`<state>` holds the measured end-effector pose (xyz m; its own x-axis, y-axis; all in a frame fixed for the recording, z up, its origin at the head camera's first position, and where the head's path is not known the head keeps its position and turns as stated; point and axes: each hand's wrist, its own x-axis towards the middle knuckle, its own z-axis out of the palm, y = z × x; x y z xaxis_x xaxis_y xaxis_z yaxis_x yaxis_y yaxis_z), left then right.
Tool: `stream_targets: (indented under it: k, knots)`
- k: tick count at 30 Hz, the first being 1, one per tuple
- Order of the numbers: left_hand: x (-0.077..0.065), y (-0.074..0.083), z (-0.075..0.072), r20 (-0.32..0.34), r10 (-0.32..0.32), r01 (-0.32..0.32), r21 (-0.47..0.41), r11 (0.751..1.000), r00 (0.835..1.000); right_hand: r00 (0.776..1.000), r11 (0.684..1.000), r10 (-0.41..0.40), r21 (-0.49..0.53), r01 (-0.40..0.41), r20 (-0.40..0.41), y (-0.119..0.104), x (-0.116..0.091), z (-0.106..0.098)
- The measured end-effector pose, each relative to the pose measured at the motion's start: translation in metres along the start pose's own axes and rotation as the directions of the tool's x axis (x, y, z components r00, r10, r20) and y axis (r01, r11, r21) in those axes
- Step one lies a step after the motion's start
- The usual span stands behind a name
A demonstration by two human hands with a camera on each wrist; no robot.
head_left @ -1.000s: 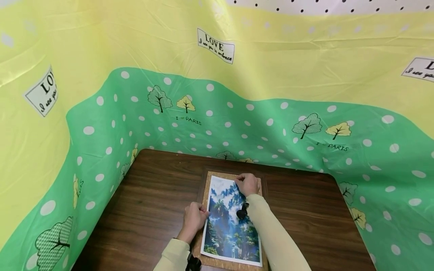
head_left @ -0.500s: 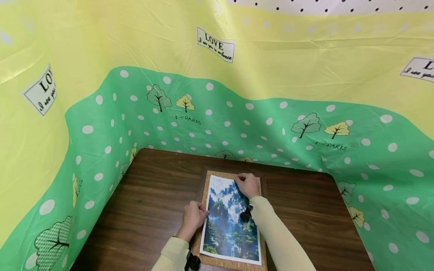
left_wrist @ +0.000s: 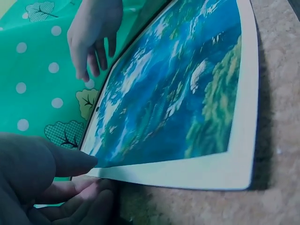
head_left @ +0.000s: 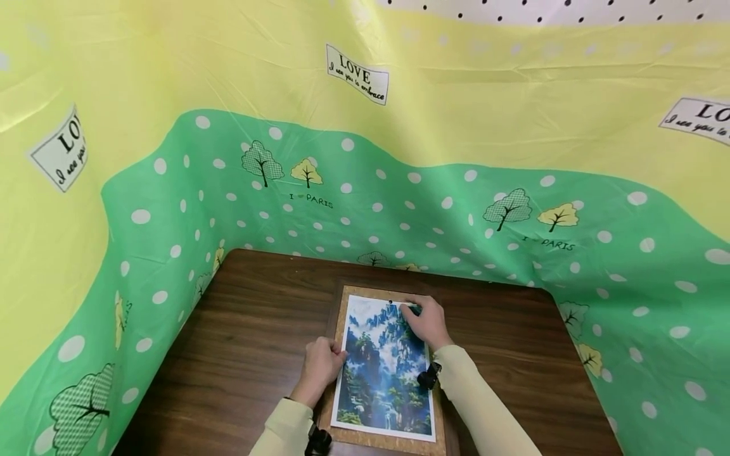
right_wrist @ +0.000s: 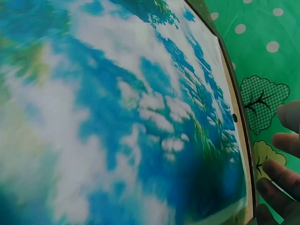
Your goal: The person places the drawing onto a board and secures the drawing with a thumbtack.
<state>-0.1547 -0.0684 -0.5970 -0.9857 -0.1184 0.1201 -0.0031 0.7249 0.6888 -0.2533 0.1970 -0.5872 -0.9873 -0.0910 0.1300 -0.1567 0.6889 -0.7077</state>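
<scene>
A landscape print (head_left: 383,367) with a white border lies on a framed cork board (head_left: 388,443). At the middle of its top edge sits a small black pushpin (head_left: 390,302), also seen as a dark round pin (right_wrist: 235,118) in the right wrist view. My left hand (head_left: 322,364) pinches the print's left edge, the thumb (left_wrist: 75,161) on top and the fingers under the edge. My right hand (head_left: 426,322) hovers by the top right of the print, just right of the pin. Its fingers (right_wrist: 281,176) are loosely spread and hold nothing.
The board lies on a dark wood table (head_left: 262,323). A yellow and green curtain (head_left: 353,190) with dots and trees hangs behind the table and along both sides. Each wrist carries a small black camera (head_left: 429,376).
My right hand has let go at the print's top edge and moved right, leaving the black pushpin in sight. The left hand keeps its pinch. The head view has shifted slightly.
</scene>
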Motion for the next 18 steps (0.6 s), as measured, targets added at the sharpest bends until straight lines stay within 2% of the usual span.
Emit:
stream_targets:
  k: [5, 7, 9, 11, 14, 18]
  knots:
    - [0.002, -0.002, -0.005, -0.036, 0.033, -0.032, 0.039, 0.999, 0.999, 0.998, 0.997, -0.061, -0.049, 0.06, -0.023, 0.005, -0.014, -0.012]
    - [0.003, -0.005, -0.008, -0.055, 0.071, -0.067, 0.07, 0.995, 0.996, 0.997, 0.995, -0.07, -0.077, 0.068, -0.032, 0.008, -0.02, -0.016]
    - [0.005, -0.011, -0.011, -0.086, 0.139, -0.13, 0.102, 0.986, 0.987, 0.997, 0.992, -0.072, -0.106, 0.068, -0.039, 0.01, -0.027, -0.02]
    - [0.007, -0.017, -0.015, -0.109, 0.207, -0.192, 0.131, 0.973, 0.972, 0.996, 0.988, -0.079, -0.135, 0.072, -0.045, 0.012, -0.035, -0.024]
    - [0.012, -0.027, -0.022, -0.149, 0.32, -0.295, 0.17, 0.94, 0.935, 0.994, 0.98, -0.092, -0.181, 0.079, -0.065, 0.013, -0.048, -0.031]
    - [0.017, -0.037, -0.032, -0.165, 0.422, -0.375, 0.252, 0.892, 0.891, 0.989, 0.966, -0.098, -0.249, 0.069, -0.107, 0.014, -0.066, -0.04]
